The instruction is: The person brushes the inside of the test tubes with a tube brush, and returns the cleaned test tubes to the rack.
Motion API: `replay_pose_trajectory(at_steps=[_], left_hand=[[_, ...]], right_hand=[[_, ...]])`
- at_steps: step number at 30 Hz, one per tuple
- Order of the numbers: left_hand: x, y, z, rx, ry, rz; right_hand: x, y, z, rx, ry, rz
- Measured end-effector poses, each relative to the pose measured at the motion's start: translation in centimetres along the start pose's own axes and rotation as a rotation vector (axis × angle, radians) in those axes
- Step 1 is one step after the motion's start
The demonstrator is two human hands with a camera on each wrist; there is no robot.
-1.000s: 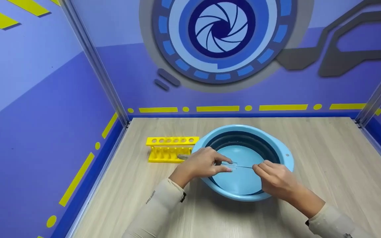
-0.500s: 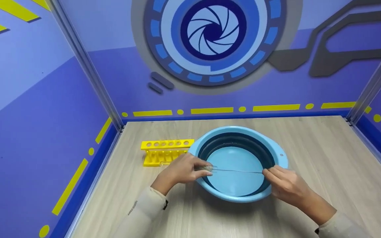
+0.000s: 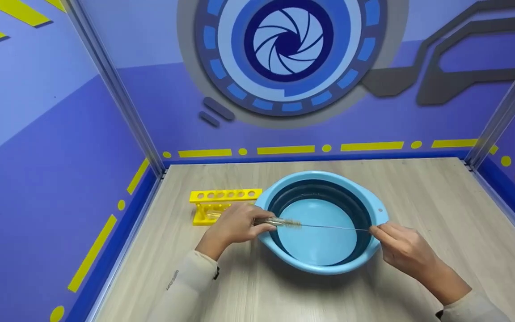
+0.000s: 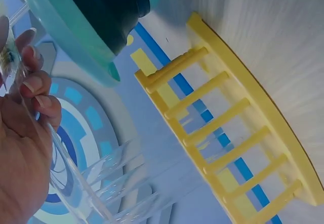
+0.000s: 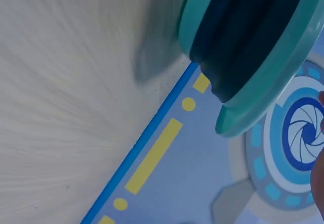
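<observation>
My left hand (image 3: 235,223) grips a clear test tube (image 4: 76,176) lying roughly level over the left side of the blue basin (image 3: 320,269). At the tube's mouth show the pale bristles of a test tube brush (image 3: 289,222); the palm hides part of the brush. Its thin wire handle (image 3: 333,227) runs straight across the basin to my right hand (image 3: 405,246), whose fingertips pinch the far end at the right rim. In the right wrist view only a sliver of the right hand (image 5: 318,183) shows at the edge.
A yellow test tube rack (image 3: 226,195) stands left of the basin, close to its rim. Several clear tubes (image 4: 136,183) stand in the rack in the left wrist view. Patterned blue walls (image 3: 150,103) enclose the wooden table (image 3: 432,192) at the back and sides.
The brush has slid to the right through the tube, its bristles now at the mouth. My right hand has moved right with the wire, and my left hand has moved left with the tube.
</observation>
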State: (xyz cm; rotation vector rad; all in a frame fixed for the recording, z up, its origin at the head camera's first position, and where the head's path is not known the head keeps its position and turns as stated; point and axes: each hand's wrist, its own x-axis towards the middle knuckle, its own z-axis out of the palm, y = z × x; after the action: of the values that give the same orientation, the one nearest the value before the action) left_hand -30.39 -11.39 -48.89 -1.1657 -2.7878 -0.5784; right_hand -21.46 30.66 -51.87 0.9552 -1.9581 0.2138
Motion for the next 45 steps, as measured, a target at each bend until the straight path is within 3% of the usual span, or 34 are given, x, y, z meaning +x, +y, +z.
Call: replay_pose_trajectory(at_steps=[12, 16, 22, 26, 30, 35, 45], left_hand=[[-2.0, -1.9, -1.3, 0.016, 0.108, -0.033], [-2.3, -2.2, -1.9, -0.066, 0.150, -0.062], [-2.3, -1.7, -2.9, -0.175, 0.229, -0.074], [-2.2, -1.2, -3.5, -0.283, 0.287, -0.083], [-2.2, -1.0, -4.2, -0.380, 0.349, -0.054], [-1.5, -0.7, -4.3, -0.435, 0.435, -0.005], [1.2, -1.2, -4.2, -0.451, 0.682, 0.002]], right_hand=[[-1.7, 1.5, 0.4, 0.037, 0.036, 0.110], [-2.5, 1.8, 0.0, 0.026, 0.053, 0.180], [-2.6, 1.6, 0.7, 0.014, -0.030, 0.210], [-2.3, 1.2, 1.0, 0.047, -0.051, 0.289], [-1.6, 0.9, 1.5, 0.075, -0.050, 0.316], [-1.5, 0.2, 2.3, 0.116, -0.052, 0.289], [-1.4, 0.0, 3.3, 0.119, -0.055, 0.306]])
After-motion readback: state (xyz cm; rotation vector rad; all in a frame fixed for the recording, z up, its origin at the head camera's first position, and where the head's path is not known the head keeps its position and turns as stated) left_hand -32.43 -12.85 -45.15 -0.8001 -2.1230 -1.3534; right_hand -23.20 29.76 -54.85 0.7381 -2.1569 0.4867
